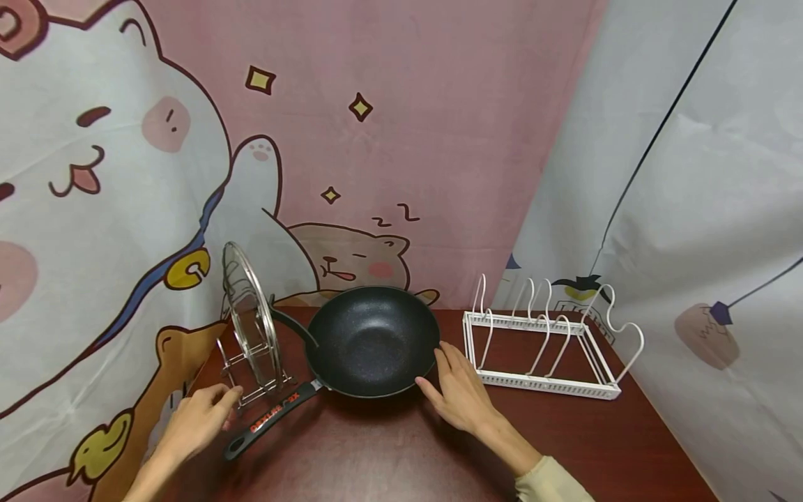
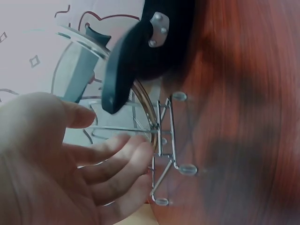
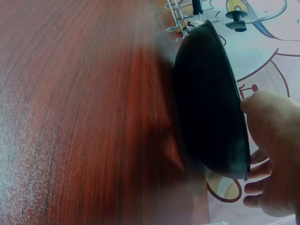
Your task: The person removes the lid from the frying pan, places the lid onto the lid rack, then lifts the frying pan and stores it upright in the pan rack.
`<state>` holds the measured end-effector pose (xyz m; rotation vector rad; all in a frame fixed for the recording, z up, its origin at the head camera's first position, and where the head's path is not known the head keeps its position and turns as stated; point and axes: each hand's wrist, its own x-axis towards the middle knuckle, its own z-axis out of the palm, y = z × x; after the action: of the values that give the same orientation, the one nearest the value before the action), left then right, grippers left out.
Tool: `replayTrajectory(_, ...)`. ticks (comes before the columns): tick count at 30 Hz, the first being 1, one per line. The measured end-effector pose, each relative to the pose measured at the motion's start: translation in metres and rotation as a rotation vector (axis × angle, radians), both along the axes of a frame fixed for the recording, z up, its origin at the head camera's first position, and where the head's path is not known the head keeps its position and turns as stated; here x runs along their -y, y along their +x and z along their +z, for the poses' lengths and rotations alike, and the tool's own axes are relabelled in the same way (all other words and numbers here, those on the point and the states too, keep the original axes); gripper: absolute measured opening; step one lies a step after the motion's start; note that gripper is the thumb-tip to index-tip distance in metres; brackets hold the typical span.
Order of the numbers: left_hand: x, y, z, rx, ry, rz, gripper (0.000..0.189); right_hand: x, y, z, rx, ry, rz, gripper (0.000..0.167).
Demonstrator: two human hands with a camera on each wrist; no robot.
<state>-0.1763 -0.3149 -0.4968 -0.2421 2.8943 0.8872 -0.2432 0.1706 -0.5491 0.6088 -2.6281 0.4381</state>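
A black wok (image 1: 374, 341) sits tilted on the dark red table, its long handle (image 1: 276, 417) with red lettering pointing to the near left. My right hand (image 1: 461, 390) touches the wok's right rim, thumb apart from the fingers. In the right wrist view, that thumb meets the edge of the wok (image 3: 211, 103). Close to the handle, my left hand (image 1: 197, 422) hovers with loosely bent fingers and holds nothing. Just beyond it, a glass lid (image 1: 254, 314) with a metal rim stands upright in a wire rack (image 2: 161, 140). A dark knob (image 3: 236, 21) shows on the lid.
A white metal rack (image 1: 539, 380) with several upright loops stands to the right of the wok. Behind the table (image 1: 376, 446) hangs a printed cloth (image 1: 439, 139) with cartoon animals. A dark curved piece (image 1: 291, 324) lies between lid and wok; its kind is unclear.
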Motion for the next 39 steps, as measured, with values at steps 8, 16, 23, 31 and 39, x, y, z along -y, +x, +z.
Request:
replayTrajectory(8, -0.018, 0.009, 0.005, 0.072, 0.185, -0.046, 0.050, 0.000, 0.000, 0.000, 0.002, 0.003, -0.002, 0.076)
replayTrajectory(16, -0.025, 0.006, 0.001, 0.107, 0.212, -0.176, 0.050, 0.000, 0.000, -0.001, 0.006, -0.007, -0.005, 0.076)
replayTrajectory(23, -0.028, 0.009, -0.007, 0.162, 0.441, -0.321, 0.044, -0.001, 0.000, -0.001, 0.016, -0.016, -0.002, 0.076)
replayTrajectory(31, -0.035, 0.008, -0.015, 0.174, 0.552, -0.432, 0.031, -0.001, 0.000, -0.001, 0.021, -0.011, -0.003, 0.076)
replayTrajectory(39, -0.038, 0.007, -0.015, 0.149, 0.521, -0.438, 0.034, -0.002, 0.000, -0.002, 0.012, -0.010, -0.001, 0.076)
